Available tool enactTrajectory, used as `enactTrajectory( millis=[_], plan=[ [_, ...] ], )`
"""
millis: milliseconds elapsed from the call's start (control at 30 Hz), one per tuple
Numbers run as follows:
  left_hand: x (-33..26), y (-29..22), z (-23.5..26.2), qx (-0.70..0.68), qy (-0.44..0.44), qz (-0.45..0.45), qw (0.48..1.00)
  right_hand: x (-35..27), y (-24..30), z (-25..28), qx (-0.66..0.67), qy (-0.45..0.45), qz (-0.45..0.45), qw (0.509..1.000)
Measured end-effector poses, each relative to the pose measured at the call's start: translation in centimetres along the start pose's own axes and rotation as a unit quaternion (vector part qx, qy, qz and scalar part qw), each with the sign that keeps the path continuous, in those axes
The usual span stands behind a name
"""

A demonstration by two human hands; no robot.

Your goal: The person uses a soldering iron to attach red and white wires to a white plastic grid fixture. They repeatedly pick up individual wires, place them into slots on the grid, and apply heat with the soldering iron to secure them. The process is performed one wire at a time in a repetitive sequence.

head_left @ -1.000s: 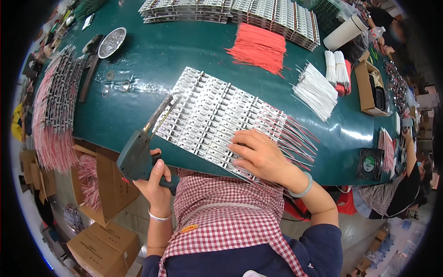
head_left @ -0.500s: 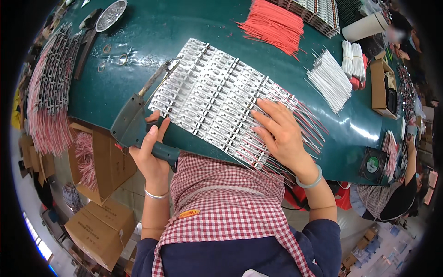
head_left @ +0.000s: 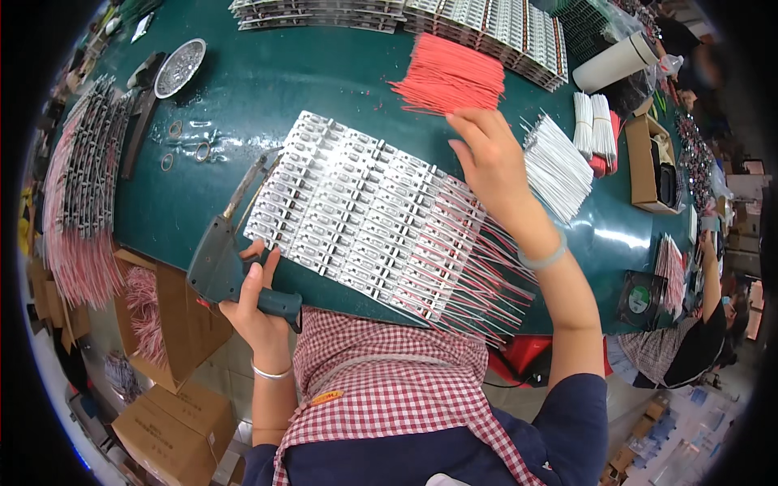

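Note:
My left hand [head_left: 258,312] is wrapped round the handle of a green soldering gun [head_left: 217,255]. The gun's thin metal tip points up to the left edge of a panel of small silver-white parts [head_left: 348,211] set in rows. Thin red and white wires [head_left: 478,279] trail from the panel's right side. My right hand [head_left: 490,154] is raised above the table past the panel, at the near edge of a pile of red wires [head_left: 454,73]. Its thumb and forefinger are apart, and I see nothing between them.
Right of the red pile lie white wires [head_left: 559,174] and tied white bundles [head_left: 592,125]. A white cylinder [head_left: 616,61], stacked panels [head_left: 502,36] and a cardboard box [head_left: 652,166] stand farther out. Wired panels [head_left: 89,178] and a silver dish [head_left: 180,69] are at left.
My right hand has lifted off the panel and moved up to the red wire pile. The left hand still holds the soldering gun by the panel's left edge. The whole view has shifted.

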State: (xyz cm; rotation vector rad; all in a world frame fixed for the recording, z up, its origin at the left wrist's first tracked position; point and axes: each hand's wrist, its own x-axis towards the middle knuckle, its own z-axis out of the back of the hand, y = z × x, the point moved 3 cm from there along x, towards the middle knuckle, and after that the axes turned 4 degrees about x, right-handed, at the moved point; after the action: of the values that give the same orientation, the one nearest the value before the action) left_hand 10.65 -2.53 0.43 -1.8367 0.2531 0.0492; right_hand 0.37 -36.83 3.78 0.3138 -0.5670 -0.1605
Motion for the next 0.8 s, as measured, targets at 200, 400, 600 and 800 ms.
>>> enactTrajectory(
  millis=[200, 400, 600, 800],
  plan=[
    [0.0, -0.7, -0.1, 0.016, -0.018, -0.003, 1.000, 3.7, -3.6, -5.4, -0.134, 0.006, 0.038, 0.990],
    [-0.4, -2.4, 0.1, 0.097, -0.017, -0.039, 0.994, 4.4, -4.0, -6.3, -0.153, -0.016, 0.047, 0.987],
    [-0.3, -2.7, -0.1, 0.137, 0.019, -0.075, 0.988, 4.4, -4.1, -5.4, -0.107, -0.049, 0.018, 0.993],
    [-0.3, -2.5, -0.8, 0.120, 0.034, -0.066, 0.990, 5.8, -2.6, -2.3, -0.106, 0.009, 0.022, 0.994]
  ],
)
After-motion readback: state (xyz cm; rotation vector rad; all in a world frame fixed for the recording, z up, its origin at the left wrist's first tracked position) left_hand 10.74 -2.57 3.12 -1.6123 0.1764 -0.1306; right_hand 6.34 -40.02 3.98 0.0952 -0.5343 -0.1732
